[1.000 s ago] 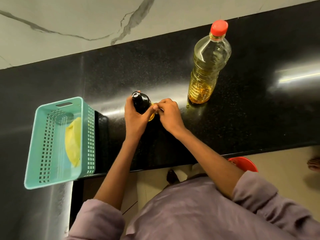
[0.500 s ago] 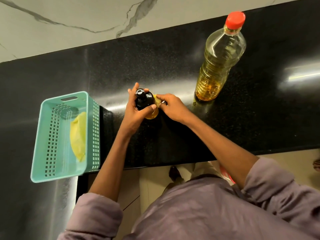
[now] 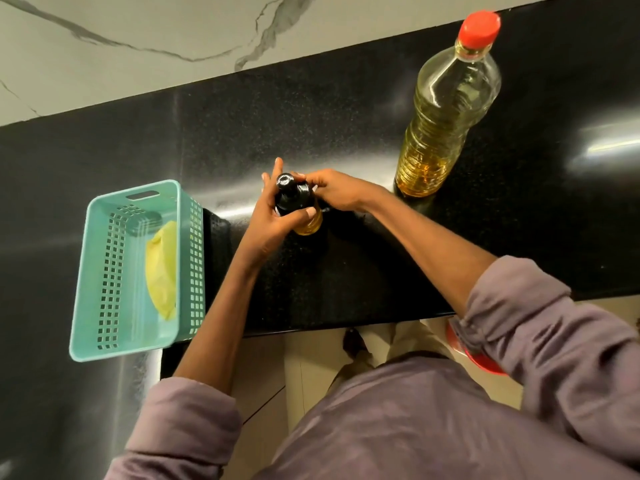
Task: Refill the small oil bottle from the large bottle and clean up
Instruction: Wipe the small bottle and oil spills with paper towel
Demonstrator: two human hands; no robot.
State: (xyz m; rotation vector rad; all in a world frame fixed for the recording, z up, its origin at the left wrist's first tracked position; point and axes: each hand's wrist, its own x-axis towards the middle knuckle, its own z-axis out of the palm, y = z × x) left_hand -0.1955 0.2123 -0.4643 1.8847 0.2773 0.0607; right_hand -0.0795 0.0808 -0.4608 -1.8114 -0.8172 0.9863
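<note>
Left hand: our left hand (image 3: 277, 216) wraps the small bottle (image 3: 304, 216) from the left, thumb curled across the near side and the fingers reaching behind the neck.
Right hand: our right hand (image 3: 337, 192) pinches the black cap (image 3: 292, 194) from the right with curled fingertips.
Step in hand: we judge this to be work on the cap; whether it is being loosened or tightened cannot be told from this view.
Method: we hold the body steady with the left hand, keep the base flat on the desk (image 3: 346, 116), and turn only the cap with the right.
Caution: the glass may be oily, so we grip low and firm and keep the bottle upright to avoid a slip or a spill.
Small bottle: short, with a dark rounded top and yellow oil showing in its lower part; it stands upright near the middle of the desk, toward the front edge.
Big bottle: the big bottle (image 3: 446, 112) stands well apart to the right and further back, clear plastic, red cap (image 3: 479, 27) on, oil filling much of it.
Basket: a teal basket (image 3: 100, 258) sits to the left, with a yellow cloth (image 3: 161, 268) lying inside, presumably for the wipe-down.
</note>
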